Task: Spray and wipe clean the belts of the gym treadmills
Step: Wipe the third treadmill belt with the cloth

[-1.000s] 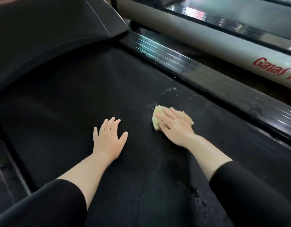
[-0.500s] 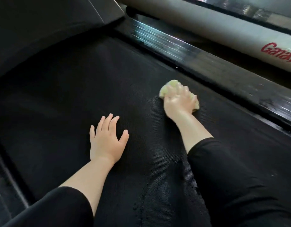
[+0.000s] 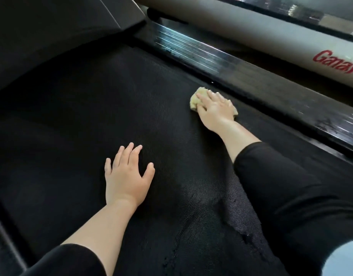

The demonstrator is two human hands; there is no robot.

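A black textured treadmill belt (image 3: 96,120) fills most of the view. A small yellow cloth (image 3: 195,99) lies on the belt close to its right edge. My right hand (image 3: 215,110) presses flat on the cloth with fingers extended, covering most of it. My left hand (image 3: 125,176) rests flat on the belt with fingers spread, nearer to me and to the left, holding nothing. Wet streaks (image 3: 201,226) darken the belt near my right sleeve.
A glossy black side rail (image 3: 221,62) runs along the belt's right edge. Beyond it lies a grey frame tube (image 3: 251,36) with red lettering. The black motor cover (image 3: 58,22) rises at the belt's far end. Another side rail (image 3: 4,236) borders the left.
My right hand has slid the cloth away from me and toward the right rail. My left hand has stayed flat on the belt.
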